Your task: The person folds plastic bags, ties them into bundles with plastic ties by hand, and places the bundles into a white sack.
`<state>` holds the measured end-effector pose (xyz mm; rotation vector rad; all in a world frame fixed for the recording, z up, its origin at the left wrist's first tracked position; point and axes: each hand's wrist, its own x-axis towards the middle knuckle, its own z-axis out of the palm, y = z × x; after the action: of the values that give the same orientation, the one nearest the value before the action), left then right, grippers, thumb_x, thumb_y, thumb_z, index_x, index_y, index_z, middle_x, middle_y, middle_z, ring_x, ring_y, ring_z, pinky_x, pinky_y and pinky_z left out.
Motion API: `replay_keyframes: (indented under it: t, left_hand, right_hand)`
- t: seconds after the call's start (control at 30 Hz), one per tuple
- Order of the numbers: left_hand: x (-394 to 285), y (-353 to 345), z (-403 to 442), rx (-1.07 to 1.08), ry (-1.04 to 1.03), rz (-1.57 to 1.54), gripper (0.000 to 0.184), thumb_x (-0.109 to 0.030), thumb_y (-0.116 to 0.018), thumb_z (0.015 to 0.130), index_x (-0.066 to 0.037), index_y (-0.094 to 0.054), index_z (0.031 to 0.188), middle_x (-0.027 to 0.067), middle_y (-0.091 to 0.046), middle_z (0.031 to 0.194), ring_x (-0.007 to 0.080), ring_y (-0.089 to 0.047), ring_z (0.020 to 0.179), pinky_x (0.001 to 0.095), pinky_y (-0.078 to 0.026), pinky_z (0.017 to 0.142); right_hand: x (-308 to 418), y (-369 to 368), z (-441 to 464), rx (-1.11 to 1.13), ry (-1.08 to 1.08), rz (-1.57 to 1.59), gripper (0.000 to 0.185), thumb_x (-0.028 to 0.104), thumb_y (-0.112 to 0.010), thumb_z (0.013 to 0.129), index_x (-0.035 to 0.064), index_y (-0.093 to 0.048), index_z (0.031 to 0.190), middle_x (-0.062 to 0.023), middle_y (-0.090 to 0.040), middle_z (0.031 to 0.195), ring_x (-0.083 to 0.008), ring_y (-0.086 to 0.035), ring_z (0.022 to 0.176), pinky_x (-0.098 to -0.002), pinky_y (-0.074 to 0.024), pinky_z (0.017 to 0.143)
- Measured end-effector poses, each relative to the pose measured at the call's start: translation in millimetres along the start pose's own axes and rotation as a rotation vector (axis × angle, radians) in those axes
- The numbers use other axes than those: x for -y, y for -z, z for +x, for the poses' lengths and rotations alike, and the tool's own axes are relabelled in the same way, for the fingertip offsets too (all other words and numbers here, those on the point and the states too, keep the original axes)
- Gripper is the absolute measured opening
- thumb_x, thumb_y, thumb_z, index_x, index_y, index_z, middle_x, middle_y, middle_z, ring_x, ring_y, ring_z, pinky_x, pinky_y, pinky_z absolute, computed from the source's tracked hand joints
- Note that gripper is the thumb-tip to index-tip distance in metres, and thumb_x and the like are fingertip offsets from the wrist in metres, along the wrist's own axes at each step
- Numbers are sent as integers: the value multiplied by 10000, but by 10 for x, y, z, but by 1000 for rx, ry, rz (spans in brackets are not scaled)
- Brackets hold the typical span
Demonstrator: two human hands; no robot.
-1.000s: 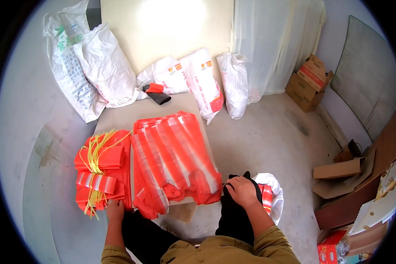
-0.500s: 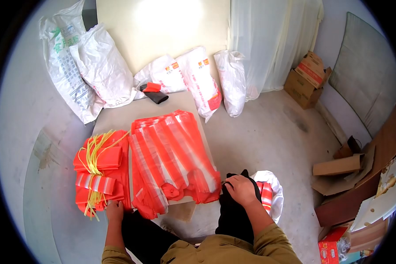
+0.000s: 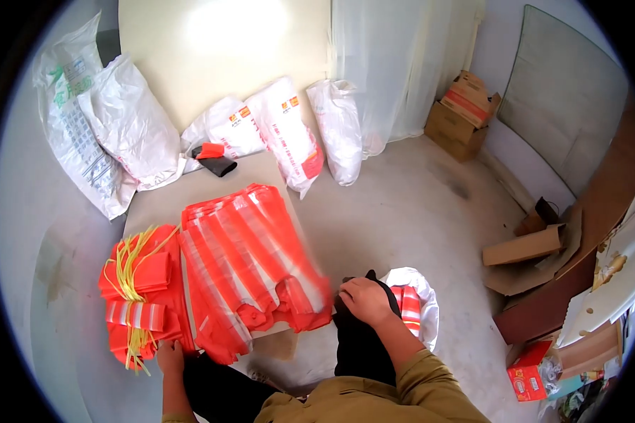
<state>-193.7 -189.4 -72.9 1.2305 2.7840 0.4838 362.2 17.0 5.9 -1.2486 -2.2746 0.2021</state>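
A pale-walled room with a bare floor surrounds you; white sacks (image 3: 284, 130) lean along its far side, with cardboard boxes (image 3: 453, 132) stacked by a sheer curtain (image 3: 381, 67). Before you is a beige table (image 3: 252, 171). A stack of red-and-white striped plastic sheets (image 3: 243, 264) lies flat on it, its notched edge facing you. Just left of that sits a pile of folded red plastic (image 3: 148, 271), with yellow strands (image 3: 127, 271) draped across it and a striped roll (image 3: 154, 316) on top. Your left hand (image 3: 170, 357) is at the pile's near edge; you cannot tell whether its fingers pinch the plastic. Your right hand (image 3: 366, 301) lies palm down, loosely bent over your right knee (image 3: 356, 338), beside a white bag (image 3: 427, 310) holding striped bundles (image 3: 408, 303).
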Motion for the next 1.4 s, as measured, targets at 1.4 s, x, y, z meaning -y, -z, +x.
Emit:
replay_keyframes:
  t: [1.4]
  left_hand:
    - [8,14,-42,-78,-88,-51,314,-296,-641,939,1,-735,900,240,-700,887,425,-680,836,510,-533,752]
  right_hand:
    - [181,86,104,122,-9,8,207,247,-590,967,84,-718,973,-132,-708,993,-348,-666,992,-457,-534,895]
